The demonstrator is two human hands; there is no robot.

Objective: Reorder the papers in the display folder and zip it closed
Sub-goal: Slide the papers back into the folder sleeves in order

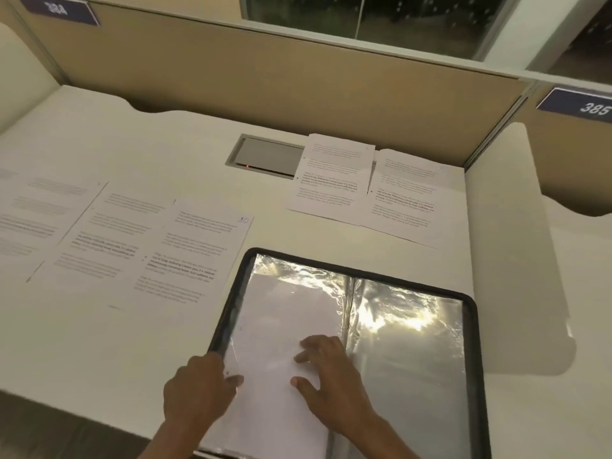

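On the display folder (475,326), left hand (198,389) pinches the sleeve (233,354), right hand (331,379) presses paper (275,319), fingers (306,356) spread.

The white table (132,342) carries an open folder (414,376) near its front edge, three printed sheets (99,243) in a row at left, and two sheets (331,180) at the back beside a recessed hatch (268,155).

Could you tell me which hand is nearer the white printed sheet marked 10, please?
Left. The left hand is at the left edge of the black-rimmed display folder, just short of the white printed sheet marked 10; the right hand lies further right, on the blank page inside.
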